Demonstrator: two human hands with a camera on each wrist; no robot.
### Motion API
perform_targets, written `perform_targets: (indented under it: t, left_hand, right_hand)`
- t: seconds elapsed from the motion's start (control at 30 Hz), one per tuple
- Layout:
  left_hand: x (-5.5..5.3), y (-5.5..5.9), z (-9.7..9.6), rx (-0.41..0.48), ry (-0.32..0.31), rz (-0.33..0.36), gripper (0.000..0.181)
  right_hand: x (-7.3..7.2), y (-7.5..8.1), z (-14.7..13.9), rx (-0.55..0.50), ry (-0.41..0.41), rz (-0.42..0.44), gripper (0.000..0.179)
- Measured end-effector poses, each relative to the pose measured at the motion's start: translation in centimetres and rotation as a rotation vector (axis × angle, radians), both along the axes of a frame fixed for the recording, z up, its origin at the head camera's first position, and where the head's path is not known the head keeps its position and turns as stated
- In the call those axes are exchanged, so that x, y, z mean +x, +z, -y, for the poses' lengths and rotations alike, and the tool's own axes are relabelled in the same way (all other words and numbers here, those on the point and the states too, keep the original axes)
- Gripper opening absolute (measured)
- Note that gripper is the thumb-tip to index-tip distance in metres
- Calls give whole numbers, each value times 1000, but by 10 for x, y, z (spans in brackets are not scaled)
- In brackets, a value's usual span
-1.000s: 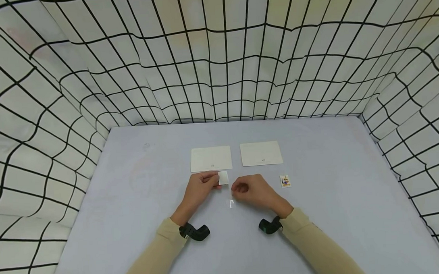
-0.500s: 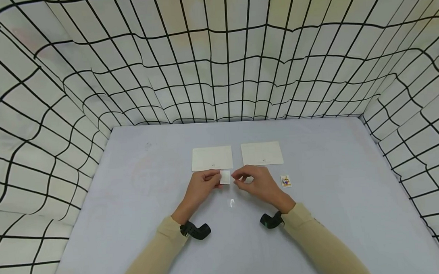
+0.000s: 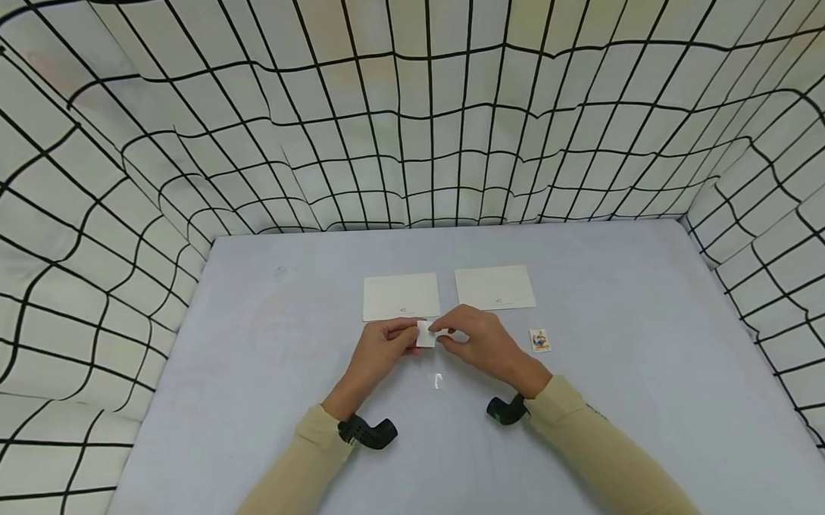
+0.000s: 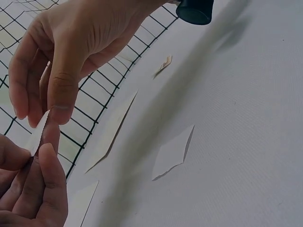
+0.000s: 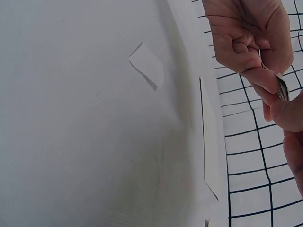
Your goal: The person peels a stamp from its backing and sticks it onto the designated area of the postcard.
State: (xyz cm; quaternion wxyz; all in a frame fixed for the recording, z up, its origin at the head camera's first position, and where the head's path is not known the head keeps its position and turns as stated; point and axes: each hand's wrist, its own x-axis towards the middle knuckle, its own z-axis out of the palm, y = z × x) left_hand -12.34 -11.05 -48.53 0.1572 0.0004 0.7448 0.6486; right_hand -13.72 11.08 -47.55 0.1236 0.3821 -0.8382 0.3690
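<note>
My left hand (image 3: 383, 349) pinches a small stamp (image 3: 424, 335) at its left edge, plain white back up. The stamp's toothed edge shows in the left wrist view. From the right, my right hand (image 3: 480, 342) meets it, a fingertip overlapping the white back. A small pale strip (image 3: 443, 333) shows between the right thumb and forefinger, partly hidden. Another stamp (image 3: 540, 340), with a coloured picture, lies on the table to the right. Below the hands lies a thin, whitish folded piece (image 3: 438, 381), also seen as a creased white piece (image 5: 147, 66) in the right wrist view.
Two cream cards lie side by side just beyond the hands, a left card (image 3: 400, 296) and a right card (image 3: 495, 287). The white tabletop (image 3: 286, 353) ends at a wall of black netting (image 3: 423, 158) at the back and sides.
My right hand has moved up from above the whitish piece on the table to the held stamp, its fingertip now over the stamp's back. My left hand keeps its hold.
</note>
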Motion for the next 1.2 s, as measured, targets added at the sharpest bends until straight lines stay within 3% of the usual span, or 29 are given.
perform_targets:
  t: [0.4, 0.6, 0.8, 0.97, 1.2]
  left_hand:
    - [-1, -1, -2, 26, -1, 43, 34]
    - [0, 0, -1, 22, -46, 35, 35]
    - [-1, 1, 2, 21, -79, 13, 35]
    - [-5, 1, 7, -18, -62, -29, 32]
    - [-8, 9, 17, -186, -51, -121, 30]
  right_hand:
    - [-5, -7, 2, 18, 16, -153, 22]
    - [-7, -7, 3, -22, 20, -189, 22]
    - [-8, -6, 7, -85, -12, -68, 16]
    - [-11, -5, 10, -150, -54, 51, 12]
    - [-15, -1, 12, -183, -106, 174, 9]
